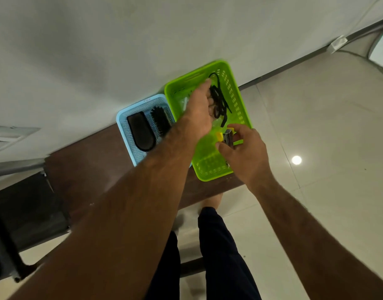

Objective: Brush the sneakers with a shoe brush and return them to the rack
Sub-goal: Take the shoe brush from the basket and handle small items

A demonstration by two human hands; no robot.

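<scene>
Right hand (246, 154) pinches yellow item (220, 136); left hand (199, 109) spread over laces (218, 98), green basket (237, 92); brush (160, 121) alongside.

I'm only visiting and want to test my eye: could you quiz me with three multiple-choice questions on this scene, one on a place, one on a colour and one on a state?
1. Where does the black bristle shoe brush lie?
A. in the light blue perforated plastic basket
B. on the floor tiles
C. in a person's hand

2. What colour is the slotted plastic basket that holds the black shoelaces?
A. red
B. bright green
C. white

3. What is the right hand doing?
A. lying flat on the shelf
B. hanging idle
C. pinching a small yellow and silver object

Answers: 1 A, its bristles show inside the blue rim; 2 B, the laces lie within green walls; 3 C, thumb and fingers close round the object.
</scene>
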